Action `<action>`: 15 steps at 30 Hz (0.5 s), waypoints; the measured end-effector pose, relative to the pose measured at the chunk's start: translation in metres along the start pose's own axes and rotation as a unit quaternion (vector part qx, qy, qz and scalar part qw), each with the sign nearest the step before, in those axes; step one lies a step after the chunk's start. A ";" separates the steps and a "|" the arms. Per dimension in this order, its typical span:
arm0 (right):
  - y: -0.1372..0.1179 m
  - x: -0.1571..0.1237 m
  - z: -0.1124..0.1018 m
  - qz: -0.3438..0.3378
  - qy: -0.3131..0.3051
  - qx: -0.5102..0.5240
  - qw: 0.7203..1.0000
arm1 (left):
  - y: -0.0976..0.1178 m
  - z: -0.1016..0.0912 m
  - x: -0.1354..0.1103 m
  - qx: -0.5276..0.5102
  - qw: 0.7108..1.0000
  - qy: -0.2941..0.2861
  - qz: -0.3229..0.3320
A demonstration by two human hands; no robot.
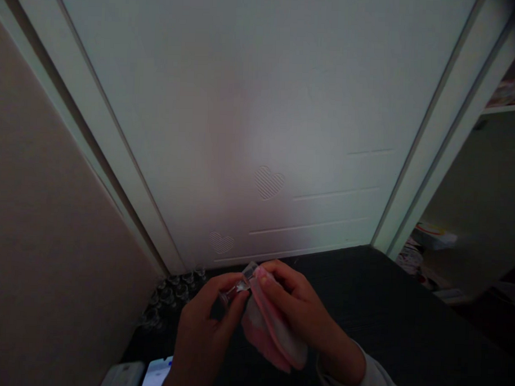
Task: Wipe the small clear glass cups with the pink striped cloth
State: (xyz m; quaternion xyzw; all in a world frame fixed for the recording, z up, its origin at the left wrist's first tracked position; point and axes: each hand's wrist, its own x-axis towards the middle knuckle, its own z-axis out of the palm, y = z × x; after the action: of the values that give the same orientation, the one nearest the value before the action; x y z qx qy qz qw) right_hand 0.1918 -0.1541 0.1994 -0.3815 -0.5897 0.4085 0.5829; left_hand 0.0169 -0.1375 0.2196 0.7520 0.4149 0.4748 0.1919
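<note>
A small clear stemmed glass (249, 271) is tilted over the dark tabletop, its foot toward the left. My left hand (208, 321) pinches it by the stem between thumb and fingers. In my right hand (298, 301) is a pink and white cloth (273, 334), pressed by thumb and fingers against the bowl of the glass. The rest of the cloth hangs below that hand, folded over. Part of the bowl is hidden behind the fingers and cloth.
Several small clear glasses (167, 295) stand at the table's back left, near the wall (49, 236). A lit phone screen (156, 374) and a white object (123, 375) lie front left. Behind the dark table (355, 309) rises a white panel (244, 102) with heart grooves. Shelves with papers (435, 236) are at right.
</note>
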 end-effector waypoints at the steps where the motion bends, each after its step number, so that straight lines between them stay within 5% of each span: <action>1: -0.001 0.000 0.000 -0.002 -0.001 -0.001 1.000 | 0.001 0.000 0.000 0.003 1.000 0.011 0.005; 15: -0.001 0.001 0.005 0.005 -0.008 0.017 1.000 | -0.002 -0.007 0.000 0.035 0.991 0.028 0.123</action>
State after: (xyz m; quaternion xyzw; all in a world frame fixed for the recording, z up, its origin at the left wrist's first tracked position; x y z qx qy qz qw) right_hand 0.1870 -0.1536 0.2004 -0.3715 -0.5852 0.4242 0.5827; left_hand 0.0094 -0.1364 0.2217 0.7900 0.3408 0.5009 0.0940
